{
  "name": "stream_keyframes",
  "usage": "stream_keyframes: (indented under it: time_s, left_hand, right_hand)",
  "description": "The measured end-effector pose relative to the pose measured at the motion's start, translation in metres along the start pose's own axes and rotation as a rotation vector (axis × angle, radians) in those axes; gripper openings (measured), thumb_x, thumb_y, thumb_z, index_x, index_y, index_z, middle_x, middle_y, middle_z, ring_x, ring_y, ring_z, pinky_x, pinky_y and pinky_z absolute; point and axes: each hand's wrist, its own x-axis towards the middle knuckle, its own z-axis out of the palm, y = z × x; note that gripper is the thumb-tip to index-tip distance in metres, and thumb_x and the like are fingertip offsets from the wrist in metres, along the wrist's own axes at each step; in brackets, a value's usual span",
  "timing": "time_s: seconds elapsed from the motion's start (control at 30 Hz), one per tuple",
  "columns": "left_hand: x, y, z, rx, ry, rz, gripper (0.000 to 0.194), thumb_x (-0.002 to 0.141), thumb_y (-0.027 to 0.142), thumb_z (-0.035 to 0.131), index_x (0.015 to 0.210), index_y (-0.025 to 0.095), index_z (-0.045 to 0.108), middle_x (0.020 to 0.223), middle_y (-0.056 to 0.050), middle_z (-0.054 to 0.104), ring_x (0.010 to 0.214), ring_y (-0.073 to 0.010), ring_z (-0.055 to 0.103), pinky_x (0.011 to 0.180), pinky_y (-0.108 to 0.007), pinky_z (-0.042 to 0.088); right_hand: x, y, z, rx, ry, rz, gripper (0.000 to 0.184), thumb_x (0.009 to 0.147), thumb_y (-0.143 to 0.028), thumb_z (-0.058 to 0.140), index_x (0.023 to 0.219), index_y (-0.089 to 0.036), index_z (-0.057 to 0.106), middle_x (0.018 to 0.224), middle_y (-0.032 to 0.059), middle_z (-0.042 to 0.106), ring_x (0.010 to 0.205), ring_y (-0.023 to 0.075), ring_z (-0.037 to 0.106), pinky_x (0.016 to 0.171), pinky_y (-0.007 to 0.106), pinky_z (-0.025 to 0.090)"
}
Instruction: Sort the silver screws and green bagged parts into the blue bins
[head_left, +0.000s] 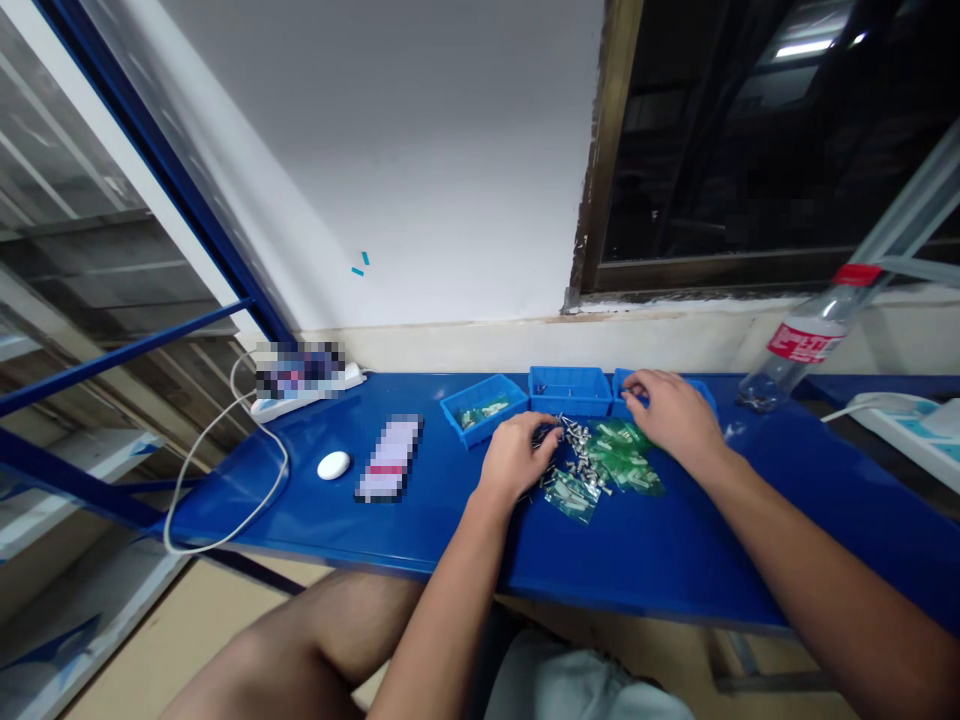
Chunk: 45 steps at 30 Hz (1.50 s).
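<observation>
My left hand [517, 455] is at the left side of a heap of silver screws [576, 440] on the blue table. Its fingers are curled, with thumb and forefinger close together among the screws; what lies between them is hard to make out. Over the right blue bin [701, 390], my right hand [671, 410] hangs with bent fingers, thumb near the forefinger, any held item hidden. Green-tinted plastic bags [626, 460] of small parts lie against the screws. A small clear bag [571, 497] with pale pieces is in front.
A middle blue bin [570, 408] holds a few small pieces; the left blue bin [484, 425] contains small bags. A phone [388, 458], a white oval object [334, 465] and a power strip [307, 400] with a cable are leftward. A red-capped bottle [806, 345] stands right.
</observation>
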Motion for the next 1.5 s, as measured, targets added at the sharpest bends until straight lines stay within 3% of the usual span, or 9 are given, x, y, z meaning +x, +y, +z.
stream_keyframes:
  time_s: [0.13, 0.3, 0.47, 0.6, 0.73, 0.97, 1.27, 1.5]
  left_hand:
    - [-0.001, -0.003, 0.001, 0.067, -0.081, 0.061, 0.034, 0.098, 0.047, 0.064, 0.115, 0.020, 0.075, 0.117, -0.011, 0.077, 0.112, -0.0279, 0.070, 0.101, -0.039, 0.054]
    - [-0.002, -0.009, 0.004, 0.130, -0.146, 0.073, 0.033, 0.094, 0.044, 0.070, 0.116, 0.019, 0.076, 0.119, -0.011, 0.077, 0.110, -0.0283, 0.070, 0.101, -0.039, 0.054]
    - [-0.002, -0.012, 0.006, 0.152, -0.166, 0.029, 0.021, 0.095, 0.029, 0.069, 0.112, 0.021, 0.078, 0.116, -0.009, 0.079, 0.107, -0.0265, 0.072, 0.098, -0.037, 0.056]
    - [-0.001, -0.012, 0.007, 0.144, -0.158, 0.014, 0.019, 0.095, 0.022, 0.067, 0.110, 0.021, 0.079, 0.113, -0.006, 0.080, 0.104, -0.0252, 0.072, 0.094, -0.036, 0.057]
    - [0.001, -0.013, 0.006, 0.148, -0.122, 0.039, 0.017, 0.096, 0.018, 0.064, 0.104, 0.022, 0.079, 0.107, -0.005, 0.081, 0.100, -0.0231, 0.073, 0.094, -0.034, 0.055]
    - [0.001, -0.011, 0.004, 0.162, -0.115, -0.002, 0.018, 0.094, 0.027, 0.070, 0.108, 0.022, 0.079, 0.106, -0.006, 0.081, 0.098, -0.0250, 0.073, 0.092, -0.035, 0.056]
    - [0.002, -0.009, 0.005, 0.100, -0.093, 0.036, 0.015, 0.090, 0.014, 0.073, 0.098, 0.023, 0.081, 0.103, -0.003, 0.082, 0.099, -0.0230, 0.073, 0.095, -0.035, 0.053]
    - [0.002, -0.012, 0.009, 0.118, -0.107, 0.046, 0.017, 0.093, 0.015, 0.069, 0.101, 0.025, 0.081, 0.103, -0.003, 0.082, 0.096, -0.0222, 0.076, 0.097, -0.034, 0.053]
  right_hand:
    - [-0.001, 0.012, 0.004, -0.046, -0.135, 0.141, 0.018, 0.094, -0.033, 0.057, 0.094, -0.025, 0.074, 0.084, 0.0074, 0.079, 0.077, 0.0278, 0.072, 0.066, 0.036, 0.045]
    - [-0.001, 0.011, 0.004, -0.163, -0.175, 0.162, 0.036, 0.098, -0.045, 0.052, 0.085, -0.024, 0.078, 0.074, 0.0113, 0.077, 0.066, 0.0283, 0.069, 0.060, 0.037, 0.040]
    - [0.002, 0.008, 0.002, -0.126, -0.070, 0.030, 0.035, 0.098, -0.044, 0.053, 0.083, -0.023, 0.076, 0.086, 0.0115, 0.079, 0.083, 0.0314, 0.070, 0.073, 0.040, 0.047]
    - [0.004, -0.005, 0.004, 0.057, 0.020, -0.130, 0.028, 0.099, -0.039, 0.054, 0.086, -0.022, 0.073, 0.094, 0.0098, 0.079, 0.094, 0.0311, 0.068, 0.088, 0.044, 0.050]
    - [0.001, -0.022, 0.005, 0.216, 0.035, -0.228, 0.024, 0.100, -0.037, 0.055, 0.088, -0.023, 0.070, 0.093, 0.0089, 0.077, 0.098, 0.0300, 0.066, 0.090, 0.045, 0.052]
    - [-0.004, -0.041, 0.003, 0.341, -0.040, -0.293, 0.023, 0.101, -0.036, 0.056, 0.085, -0.026, 0.070, 0.089, 0.0068, 0.076, 0.097, 0.0297, 0.066, 0.094, 0.049, 0.052]
    - [-0.007, -0.049, 0.002, 0.371, -0.077, -0.301, 0.021, 0.101, -0.035, 0.057, 0.087, -0.025, 0.071, 0.092, 0.0068, 0.076, 0.097, 0.0285, 0.066, 0.093, 0.048, 0.054]
    - [-0.008, -0.053, 0.001, 0.377, -0.088, -0.335, 0.023, 0.102, -0.036, 0.056, 0.089, -0.025, 0.072, 0.091, 0.0078, 0.076, 0.097, 0.0290, 0.066, 0.089, 0.048, 0.055]
